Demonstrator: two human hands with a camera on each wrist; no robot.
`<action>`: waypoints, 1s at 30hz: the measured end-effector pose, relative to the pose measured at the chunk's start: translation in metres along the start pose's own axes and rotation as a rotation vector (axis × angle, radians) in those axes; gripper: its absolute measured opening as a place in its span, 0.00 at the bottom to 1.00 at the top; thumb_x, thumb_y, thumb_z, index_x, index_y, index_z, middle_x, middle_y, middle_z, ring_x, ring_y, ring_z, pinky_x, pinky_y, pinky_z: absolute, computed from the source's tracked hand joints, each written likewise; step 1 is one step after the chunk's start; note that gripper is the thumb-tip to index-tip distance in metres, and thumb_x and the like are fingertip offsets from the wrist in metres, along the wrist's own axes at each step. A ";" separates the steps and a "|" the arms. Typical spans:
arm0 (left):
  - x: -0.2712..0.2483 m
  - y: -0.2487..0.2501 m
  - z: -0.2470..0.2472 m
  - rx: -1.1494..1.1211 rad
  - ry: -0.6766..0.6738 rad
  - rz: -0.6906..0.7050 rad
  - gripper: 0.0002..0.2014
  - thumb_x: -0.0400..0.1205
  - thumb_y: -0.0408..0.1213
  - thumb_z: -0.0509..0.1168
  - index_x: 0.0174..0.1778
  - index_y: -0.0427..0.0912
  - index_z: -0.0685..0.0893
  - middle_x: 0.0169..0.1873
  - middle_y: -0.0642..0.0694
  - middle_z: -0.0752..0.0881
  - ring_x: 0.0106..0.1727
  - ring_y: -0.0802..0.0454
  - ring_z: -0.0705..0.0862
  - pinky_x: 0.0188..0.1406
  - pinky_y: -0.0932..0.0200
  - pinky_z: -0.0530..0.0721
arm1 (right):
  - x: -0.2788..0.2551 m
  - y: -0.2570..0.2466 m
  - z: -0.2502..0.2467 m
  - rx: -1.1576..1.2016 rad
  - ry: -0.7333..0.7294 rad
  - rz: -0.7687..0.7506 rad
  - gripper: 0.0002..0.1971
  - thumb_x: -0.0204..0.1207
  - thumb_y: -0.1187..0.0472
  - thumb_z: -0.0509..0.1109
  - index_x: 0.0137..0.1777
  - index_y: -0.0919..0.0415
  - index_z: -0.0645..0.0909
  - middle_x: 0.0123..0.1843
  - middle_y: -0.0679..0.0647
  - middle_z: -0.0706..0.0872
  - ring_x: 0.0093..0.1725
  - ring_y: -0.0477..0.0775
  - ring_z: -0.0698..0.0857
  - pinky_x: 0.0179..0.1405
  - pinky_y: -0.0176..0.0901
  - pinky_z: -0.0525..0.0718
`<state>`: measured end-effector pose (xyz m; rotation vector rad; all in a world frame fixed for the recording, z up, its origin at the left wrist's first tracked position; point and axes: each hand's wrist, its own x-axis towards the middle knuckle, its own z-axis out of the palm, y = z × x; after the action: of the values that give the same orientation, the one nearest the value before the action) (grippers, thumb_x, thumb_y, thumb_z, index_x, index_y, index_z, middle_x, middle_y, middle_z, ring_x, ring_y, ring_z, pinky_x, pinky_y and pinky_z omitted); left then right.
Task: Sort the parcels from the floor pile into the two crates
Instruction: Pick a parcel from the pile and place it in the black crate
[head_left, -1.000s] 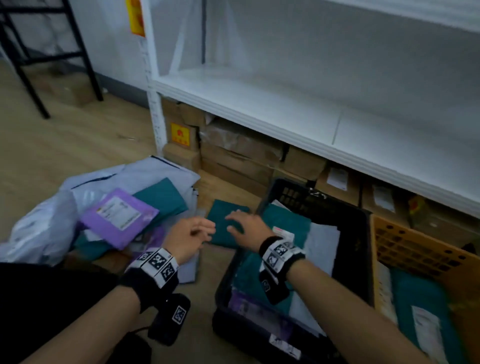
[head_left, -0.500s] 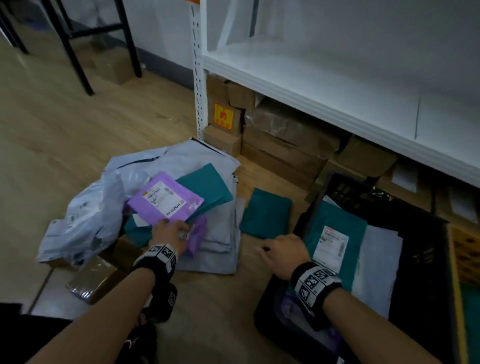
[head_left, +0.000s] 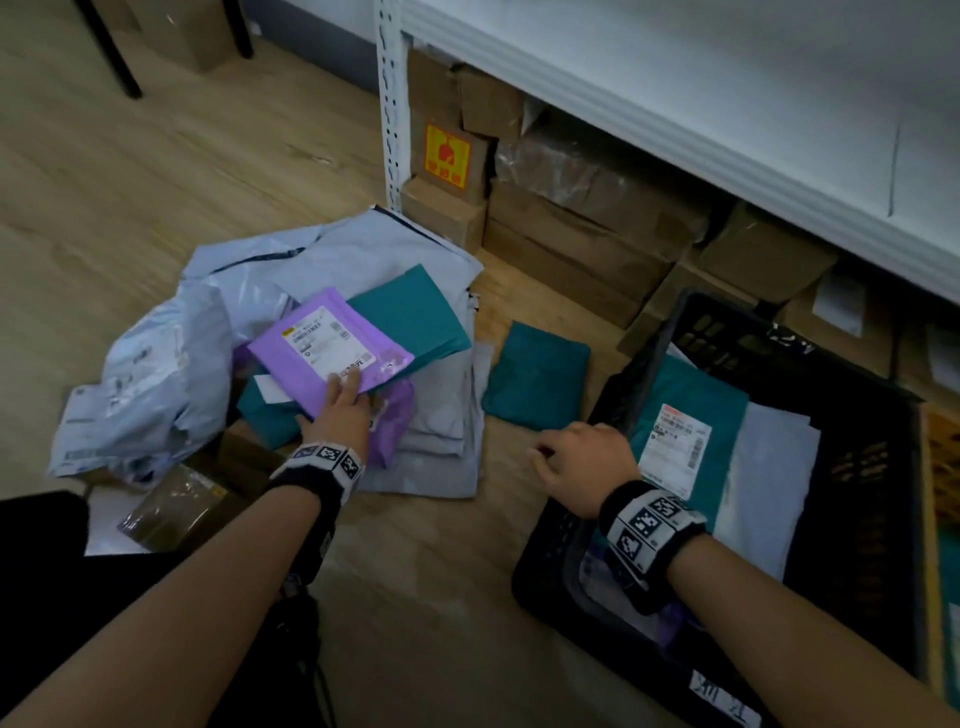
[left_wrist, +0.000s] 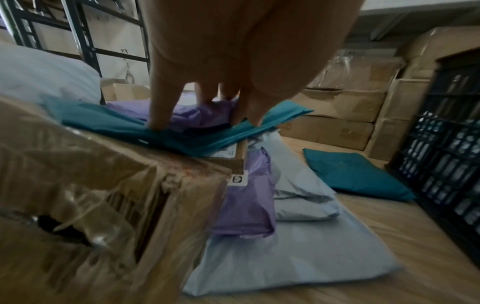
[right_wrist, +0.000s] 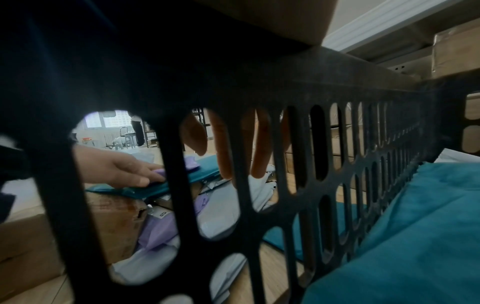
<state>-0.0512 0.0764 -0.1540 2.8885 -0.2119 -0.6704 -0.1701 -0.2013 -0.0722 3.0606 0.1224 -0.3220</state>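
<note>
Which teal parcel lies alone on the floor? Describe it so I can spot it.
Start at the black crate. On the bare floor between it and the parcel pile lies one flat teal parcel. Unlike the other teal parcels, nothing is stacked on or under it, and no label shows.

- Head view: dim overall, bluish cast. Brightest area is the white shelf (head_left: 727, 93) at top right; the floor (head_left: 156, 171) is lit evenly, shadows soft, no glare.
- Head view: underside of the shelf in deep shadow; the black crate (head_left: 857, 467) loses wall detail. Straight lines bow toward the frame edges.
- Left wrist view: the left hand (left_wrist: 233, 61) fills the top, soft and out of focus. Tape on the cardboard box (left_wrist: 91, 185) shows pale sheen. Right edge smeared.
- Right wrist view: near-black crate wall blocks most light, upper left almost pure shadow. Through a slot, a distant bright window (right_wrist: 109, 121) is overexposed. Noise visible.
</note>
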 end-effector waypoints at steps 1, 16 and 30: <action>-0.003 0.003 -0.001 -0.003 0.014 0.034 0.27 0.85 0.28 0.54 0.82 0.45 0.62 0.85 0.50 0.41 0.86 0.42 0.42 0.76 0.26 0.61 | 0.000 0.000 -0.001 0.003 0.000 0.005 0.19 0.86 0.43 0.54 0.55 0.47 0.85 0.49 0.51 0.89 0.51 0.54 0.86 0.55 0.47 0.81; -0.139 0.115 -0.045 -0.149 0.503 0.838 0.28 0.81 0.23 0.57 0.80 0.31 0.64 0.84 0.42 0.56 0.84 0.39 0.56 0.80 0.49 0.64 | -0.012 0.015 -0.076 1.918 -0.182 0.225 0.37 0.77 0.26 0.59 0.71 0.55 0.83 0.66 0.60 0.89 0.64 0.60 0.89 0.61 0.63 0.88; -0.133 0.164 -0.066 -1.191 0.325 0.589 0.14 0.81 0.36 0.70 0.62 0.48 0.84 0.63 0.56 0.85 0.64 0.61 0.83 0.62 0.64 0.81 | -0.083 0.063 -0.084 2.112 0.288 0.320 0.18 0.73 0.73 0.75 0.64 0.68 0.84 0.60 0.65 0.91 0.56 0.64 0.92 0.47 0.54 0.92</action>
<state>-0.1556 -0.0516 -0.0071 1.6199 -0.4109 -0.1010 -0.2286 -0.2639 0.0309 4.7620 -1.8304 0.3431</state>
